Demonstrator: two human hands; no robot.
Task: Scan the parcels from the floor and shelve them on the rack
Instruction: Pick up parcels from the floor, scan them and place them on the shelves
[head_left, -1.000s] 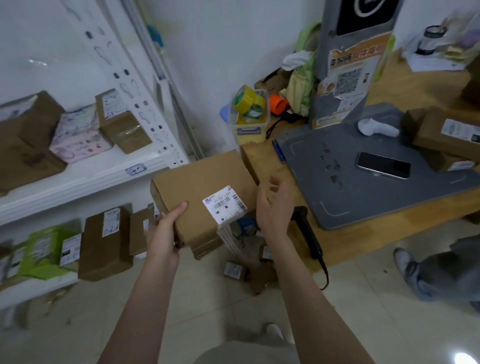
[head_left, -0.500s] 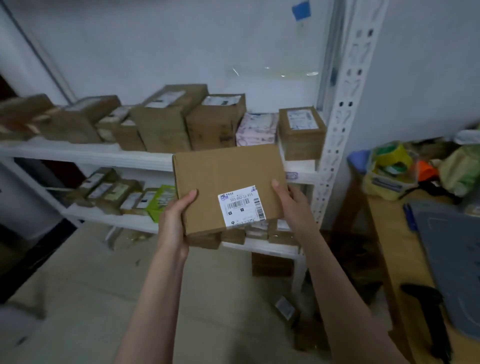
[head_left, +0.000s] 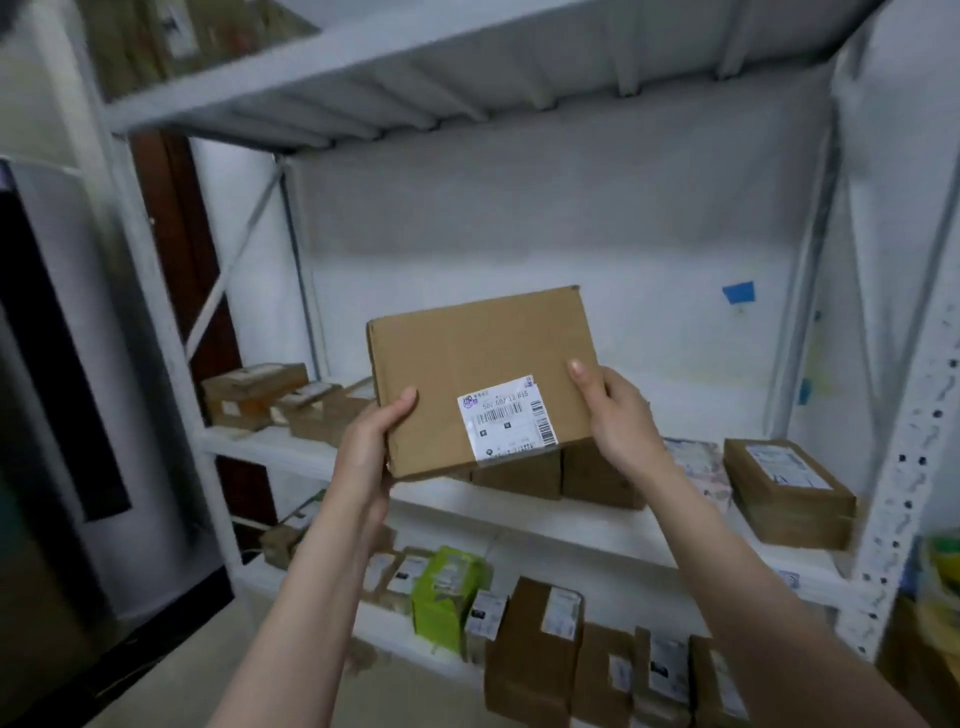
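- Brown flat cardboard parcel (head_left: 467, 364) with a white barcode label (head_left: 506, 418) is at centre frame. It is held in the air in front of the white metal rack (head_left: 904, 467), level with the opening above the middle shelf (head_left: 270, 447).
- Left hand (head_left: 369, 441) grips the parcel's lower left corner, thumb on the top face. Right hand (head_left: 618, 410) grips the right edge, thumb also on top. The other fingers are hidden beneath the parcel.
- No scanner is in view, so the step in hand reads as shelving, not scanning.
- Plain brown cartons (head_left: 519, 475) stand on the middle shelf directly below the parcel's near edge; contact between them cannot be determined. A labelled brown carton (head_left: 789, 493) occupies the shelf at right of frame.
- The next move calls for carrying the parcel forward over the shelf lip, either onto bare board or on top of the cartons. Keep it level and the label facing outward, and release both grips only once it is supported.
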